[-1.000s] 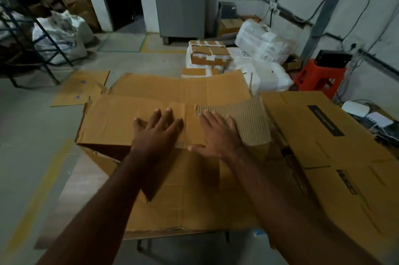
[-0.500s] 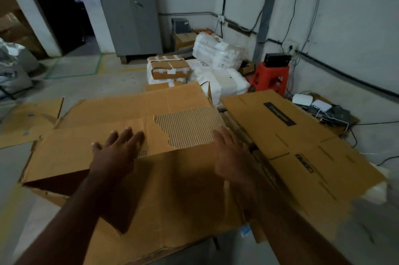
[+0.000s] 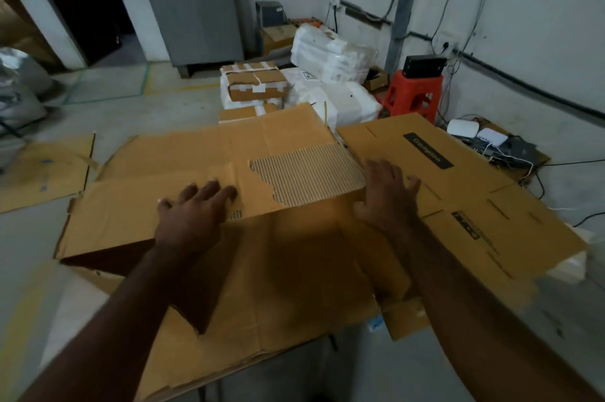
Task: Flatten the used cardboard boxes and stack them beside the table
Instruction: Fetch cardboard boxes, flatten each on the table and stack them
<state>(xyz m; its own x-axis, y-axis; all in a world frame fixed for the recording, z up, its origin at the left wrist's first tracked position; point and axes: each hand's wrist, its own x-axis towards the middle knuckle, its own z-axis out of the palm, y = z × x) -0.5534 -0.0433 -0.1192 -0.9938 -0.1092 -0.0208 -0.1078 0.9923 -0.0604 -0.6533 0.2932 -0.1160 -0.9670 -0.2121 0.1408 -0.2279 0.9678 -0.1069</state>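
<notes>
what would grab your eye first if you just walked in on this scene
Centre frame, the left hand and right hand press flat on a big opened-out brown cardboard box with a torn patch of bare corrugated ribbing between them. Just right lies a second flattened brown cardboard box with a black printed label, and behind it, by the wall, stands a bright red plastic stool.

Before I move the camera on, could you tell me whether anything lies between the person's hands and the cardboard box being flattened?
Nothing visible does. The left hand lies flat on the cardboard box, fingers spread beside the torn patch. The right hand presses its right edge, next to the printed cardboard sheet.
</notes>
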